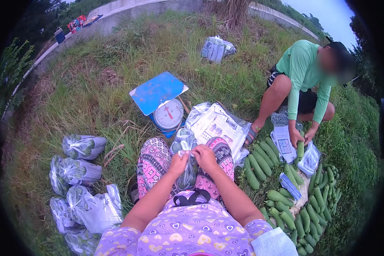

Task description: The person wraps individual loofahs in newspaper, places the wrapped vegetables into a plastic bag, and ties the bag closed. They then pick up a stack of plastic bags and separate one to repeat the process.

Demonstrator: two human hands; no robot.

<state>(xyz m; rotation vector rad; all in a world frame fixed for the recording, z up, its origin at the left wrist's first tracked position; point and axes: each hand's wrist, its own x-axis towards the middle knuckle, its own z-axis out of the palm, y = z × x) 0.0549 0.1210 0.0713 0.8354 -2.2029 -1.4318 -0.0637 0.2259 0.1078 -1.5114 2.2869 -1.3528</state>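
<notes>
Between my knees stands a clear plastic bag [186, 177] with newspaper and green vegetables inside. My left hand [180, 163] is closed on the left side of the bag's gathered top. Close beside it, my right hand [205, 157] pinches the bag's top from the right. The fingertips of both hands nearly meet there. Just beyond the bag, a blue dial scale [168, 114] sits on the grass with a flat blue pan [159, 91]. To the right of the scale lies a stack of newspaper sheets [215, 126] on plastic.
Several filled plastic bags [83, 170] lie on the grass at left; another bag [217, 49] lies farther off. At right, many long green gourds [313, 213] are heaped. A co-worker in a green shirt [303, 64] crouches there, both hands on a gourd [300, 149] over newspaper.
</notes>
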